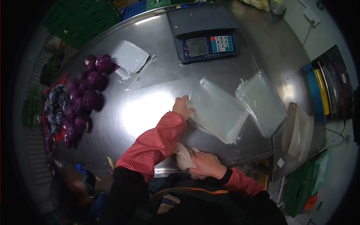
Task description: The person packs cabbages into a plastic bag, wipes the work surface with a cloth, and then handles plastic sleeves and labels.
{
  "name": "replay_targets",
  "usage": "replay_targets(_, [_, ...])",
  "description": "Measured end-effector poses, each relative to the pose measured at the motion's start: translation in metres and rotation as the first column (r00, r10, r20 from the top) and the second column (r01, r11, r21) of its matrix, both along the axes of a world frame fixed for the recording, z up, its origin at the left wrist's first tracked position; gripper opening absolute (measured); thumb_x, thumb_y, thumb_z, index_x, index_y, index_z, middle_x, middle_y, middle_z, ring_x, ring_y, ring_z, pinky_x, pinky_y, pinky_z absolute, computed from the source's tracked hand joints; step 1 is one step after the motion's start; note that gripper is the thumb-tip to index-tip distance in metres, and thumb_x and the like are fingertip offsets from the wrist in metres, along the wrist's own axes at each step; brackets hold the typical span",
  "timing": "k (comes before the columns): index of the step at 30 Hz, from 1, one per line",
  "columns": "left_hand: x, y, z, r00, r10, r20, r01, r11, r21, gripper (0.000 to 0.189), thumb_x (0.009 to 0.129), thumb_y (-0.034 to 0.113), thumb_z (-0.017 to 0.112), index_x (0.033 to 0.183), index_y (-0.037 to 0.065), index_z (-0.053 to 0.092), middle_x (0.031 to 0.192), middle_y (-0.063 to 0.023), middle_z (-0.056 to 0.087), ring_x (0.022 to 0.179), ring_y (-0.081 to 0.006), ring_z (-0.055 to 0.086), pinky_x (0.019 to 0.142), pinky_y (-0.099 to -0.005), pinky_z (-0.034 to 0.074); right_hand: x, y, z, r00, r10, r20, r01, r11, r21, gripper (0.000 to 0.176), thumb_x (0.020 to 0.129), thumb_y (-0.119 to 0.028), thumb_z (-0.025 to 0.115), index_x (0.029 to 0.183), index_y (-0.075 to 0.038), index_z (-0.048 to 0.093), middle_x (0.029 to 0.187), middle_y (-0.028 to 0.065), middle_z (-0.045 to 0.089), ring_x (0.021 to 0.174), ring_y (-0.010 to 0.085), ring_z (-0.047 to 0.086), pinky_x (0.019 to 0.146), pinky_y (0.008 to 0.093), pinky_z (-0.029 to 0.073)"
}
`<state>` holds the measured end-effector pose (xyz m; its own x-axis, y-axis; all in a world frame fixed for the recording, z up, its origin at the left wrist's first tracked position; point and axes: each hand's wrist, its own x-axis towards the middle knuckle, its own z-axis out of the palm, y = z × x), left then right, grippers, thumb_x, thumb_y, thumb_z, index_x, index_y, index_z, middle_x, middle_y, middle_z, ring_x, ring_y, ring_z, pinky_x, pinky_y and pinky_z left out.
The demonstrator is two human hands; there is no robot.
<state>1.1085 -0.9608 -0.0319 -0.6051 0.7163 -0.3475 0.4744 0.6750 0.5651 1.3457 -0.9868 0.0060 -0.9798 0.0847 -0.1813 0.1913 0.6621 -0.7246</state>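
Observation:
My left hand (182, 107) is at the left edge of a stack of clear plastic bags (217, 110), its fingers and thumb closed on that edge. Close to the table's front edge, my right hand (206, 165) grips a crumpled beige cloth (184, 156) that lies on the metal top. A second stack of clear plastic bags (262, 105) lies to the right, its corner meeting the first stack.
A digital scale (204, 37) stands at the back of the steel table (157, 71). Several red cabbages (96, 80) are piled on the left, beside white sheets in plastic (131, 56). Green crates (80, 20) stand behind. Dark items with a yellow strip (321, 92) are at right.

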Motion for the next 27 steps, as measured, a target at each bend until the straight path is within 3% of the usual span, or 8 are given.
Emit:
replay_targets(3, [-0.003, 0.022, -0.012, 0.994, -0.095, 0.048, 0.092, 0.994, 0.055, 0.062, 0.081, 0.025, 0.074, 0.135, 0.007, 0.049, 0.122, -0.0242, 0.054, 0.107, -0.0379, 0.06, 0.092, -0.0404, 0.051, -0.005, 0.015, 0.028, 0.999, -0.043, -0.015, 0.042, 0.998, -0.051, 0.06, 0.073, -0.035, 0.068, 0.119, 0.001, 0.054, 0.097, 0.0188, 0.064, 0.09, 0.0365, 0.064, 0.078, 0.043, 0.053])
replay_targets(4, [-0.01, 0.019, -0.004, 0.96, -0.044, 0.277, -0.009, 0.983, 0.185, 0.066, 0.082, 0.026, 0.075, 0.139, 0.006, 0.048, 0.114, -0.0175, 0.063, 0.098, -0.0251, 0.063, 0.088, -0.0346, 0.051, -0.008, 0.023, 0.039, 0.998, -0.055, -0.013, 0.053, 0.995, -0.08, 0.06, 0.073, -0.035, 0.069, 0.119, 0.001, 0.053, 0.096, 0.0184, 0.064, 0.09, 0.0363, 0.064, 0.078, 0.0431, 0.053])
replay_targets(10, [-0.054, -0.066, 0.03, 0.93, 0.205, 0.305, -0.344, 0.777, 0.527, 0.039, 0.093, 0.013, 0.064, 0.13, 0.005, 0.056, 0.107, -0.008, 0.064, 0.095, -0.0145, 0.061, 0.083, -0.028, 0.051, -0.055, 0.038, -0.001, 0.891, -0.454, 0.021, 0.439, 0.871, 0.219, 0.035, 0.08, -0.026, 0.066, 0.104, -0.002, 0.06, 0.085, 0.0171, 0.065, 0.076, 0.0374, 0.065, 0.062, 0.0462, 0.053])
replay_targets(13, [-0.057, -0.122, 0.046, 0.917, 0.267, 0.297, -0.397, 0.692, 0.603, 0.034, 0.093, 0.011, 0.062, 0.126, 0.003, 0.057, 0.102, -0.0053, 0.063, 0.094, -0.0129, 0.059, 0.083, -0.0266, 0.049, -0.094, -0.014, -0.042, 0.997, 0.058, -0.045, -0.051, 0.989, 0.141, 0.016, 0.081, -0.022, 0.062, 0.083, -0.008, 0.068, 0.07, 0.0133, 0.065, 0.065, 0.0348, 0.064, 0.055, 0.0444, 0.053])
replay_targets(16, [-0.054, -0.159, 0.079, 0.886, 0.368, 0.282, -0.457, 0.594, 0.662, 0.028, 0.092, 0.003, 0.062, 0.119, 0.001, 0.061, 0.097, -0.0042, 0.064, 0.091, -0.0117, 0.06, 0.08, -0.0245, 0.049, -0.124, -0.09, -0.02, 0.784, 0.598, -0.164, -0.609, 0.793, -0.015, 0.03, 0.078, -0.029, 0.06, 0.074, -0.001, 0.069, 0.078, 0.0215, 0.067, 0.071, 0.0369, 0.066, 0.065, 0.0486, 0.053])
replay_targets(17, [-0.053, -0.17, 0.092, 0.889, 0.386, 0.248, -0.441, 0.572, 0.692, 0.026, 0.093, 0.002, 0.06, 0.119, -0.001, 0.06, 0.098, -0.0048, 0.063, 0.091, -0.0122, 0.059, 0.081, -0.0244, 0.049, -0.127, -0.107, -0.02, 0.898, 0.435, -0.065, -0.432, 0.843, -0.32, 0.036, 0.079, -0.033, 0.059, 0.092, -0.001, 0.068, 0.088, 0.0237, 0.068, 0.08, 0.0412, 0.065, 0.073, 0.0479, 0.053])
replay_targets(22, [-0.041, -0.221, 0.116, 0.845, 0.485, 0.224, -0.461, 0.451, 0.764, 0.022, 0.097, 0.004, 0.054, 0.118, -0.002, 0.058, 0.096, -0.0061, 0.062, 0.09, -0.0134, 0.06, 0.083, -0.0278, 0.05, -0.132, 0.0, 0.085, 0.96, 0.276, -0.038, -0.237, 0.74, -0.63, 0.058, 0.08, -0.029, 0.065, 0.127, 0.001, 0.049, 0.098, 0.0261, 0.066, 0.09, 0.0393, 0.067, 0.082, 0.0442, 0.053])
replay_targets(27, [-0.022, -0.244, 0.082, 0.771, 0.556, 0.312, -0.593, 0.445, 0.671, 0.018, 0.099, 0.007, 0.053, 0.113, -0.002, 0.06, 0.091, -0.0051, 0.062, 0.083, -0.0119, 0.059, 0.079, -0.0269, 0.05, -0.103, 0.159, 0.069, 0.86, -0.161, -0.484, 0.07, 0.977, -0.201, 0.049, 0.089, -0.015, 0.062, 0.133, 0.0, 0.048, 0.125, 0.0165, 0.059, 0.112, 0.0227, 0.059, 0.097, 0.0351, 0.047])
